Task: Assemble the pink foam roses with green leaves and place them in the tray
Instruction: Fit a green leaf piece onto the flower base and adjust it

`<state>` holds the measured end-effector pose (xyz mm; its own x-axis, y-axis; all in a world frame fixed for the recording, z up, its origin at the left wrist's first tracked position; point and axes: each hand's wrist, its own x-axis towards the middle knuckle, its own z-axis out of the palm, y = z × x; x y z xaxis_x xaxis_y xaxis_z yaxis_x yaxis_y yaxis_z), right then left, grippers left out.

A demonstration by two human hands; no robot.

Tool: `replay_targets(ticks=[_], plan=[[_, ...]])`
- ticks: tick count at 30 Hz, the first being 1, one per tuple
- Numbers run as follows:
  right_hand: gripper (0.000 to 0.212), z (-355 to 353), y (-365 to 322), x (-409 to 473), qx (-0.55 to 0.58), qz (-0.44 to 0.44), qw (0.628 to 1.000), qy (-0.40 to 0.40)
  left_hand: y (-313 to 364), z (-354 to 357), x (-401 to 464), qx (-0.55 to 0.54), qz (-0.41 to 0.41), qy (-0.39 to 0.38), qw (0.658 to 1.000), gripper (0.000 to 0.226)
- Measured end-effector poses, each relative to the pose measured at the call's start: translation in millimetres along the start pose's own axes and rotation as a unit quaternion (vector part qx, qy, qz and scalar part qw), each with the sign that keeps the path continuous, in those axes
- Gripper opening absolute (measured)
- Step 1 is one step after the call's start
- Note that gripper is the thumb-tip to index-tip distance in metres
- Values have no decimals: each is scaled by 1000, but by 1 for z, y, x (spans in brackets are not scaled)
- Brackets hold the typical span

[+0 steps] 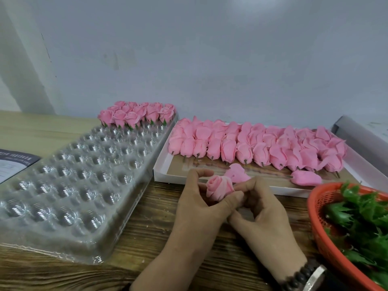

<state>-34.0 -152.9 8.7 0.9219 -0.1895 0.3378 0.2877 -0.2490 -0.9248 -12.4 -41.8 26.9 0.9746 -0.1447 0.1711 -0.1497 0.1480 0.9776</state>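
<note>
Both hands meet above the wooden worktop near the middle of its front edge, working one pink foam rose. The left hand curls its fingers round the rose from the left, thumb against its lower side, and the right hand pinches the base of the same rose from the right with thumb and forefinger, so both hands grip it and it is held clear of the worktop. On the right wrist sit a dark beaded bracelet and a metal-cased watch. Toward the left edge of the worktop lies a clear plastic tray with rows of round cups; finished pink roses with green leaves at their bases fill only its far rows, by the wall. Just beside it to the right lies a shallow white cardboard box packed along its far side with unfinished pink foam buds on short stems, with one loose bud lying near its front wall. At the right edge of the worktop, an orange mesh plastic basket holds jagged green plastic leaves. A printed paper sheet shows at the left edge.
</note>
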Motion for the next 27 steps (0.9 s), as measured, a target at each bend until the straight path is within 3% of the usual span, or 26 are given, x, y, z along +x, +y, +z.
replay_targets(ticks=[4,11,27], plan=[[41,2,0,0,-22,-14,1000,-12,3,-1,-1,52,5,19,998,39],[31,3,0,-1,-43,1,999,-30,0,-3,-3,164,52,21,985,27],[37,2,3,0,-20,4,999,-40,-3,-8,0,178,67,-5,982,18]])
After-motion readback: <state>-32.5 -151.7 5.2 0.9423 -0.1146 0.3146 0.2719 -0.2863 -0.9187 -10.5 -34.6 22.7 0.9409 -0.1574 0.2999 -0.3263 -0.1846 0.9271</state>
